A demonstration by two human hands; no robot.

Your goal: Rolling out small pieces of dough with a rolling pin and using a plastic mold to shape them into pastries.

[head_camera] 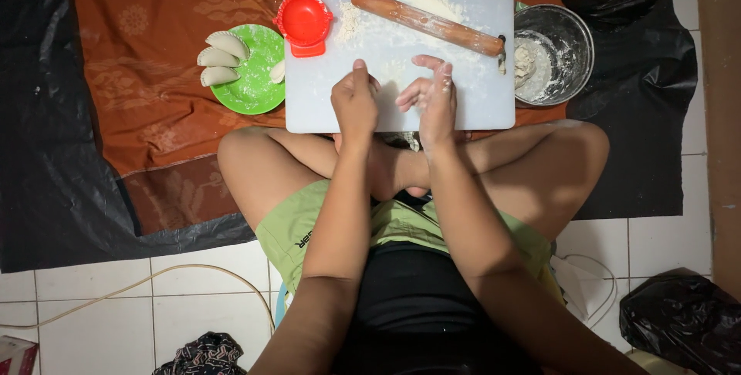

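My left hand (355, 102) rests on the near edge of a white cutting board (482, 101), fingers curled shut with the thumb up; nothing shows inside it. Just to its right, my right hand (434, 96) hovers over the board, dusted with flour, its fingers loosely spread and holding nothing. A wooden rolling pin (427, 21) lies slanted across the far side of the board beside a heap of flour (434, 3). At the board's far left corner sits a red round dumpling press (303, 19).
A green plate (253, 91) left of the board holds several folded white dumplings (219, 58). A metal bowl (577, 32) with floury dough (526, 63) stands at the right. Orange cloth (154, 51) and black plastic sheets cover the tiled floor. My crossed legs lie under the board's near edge.
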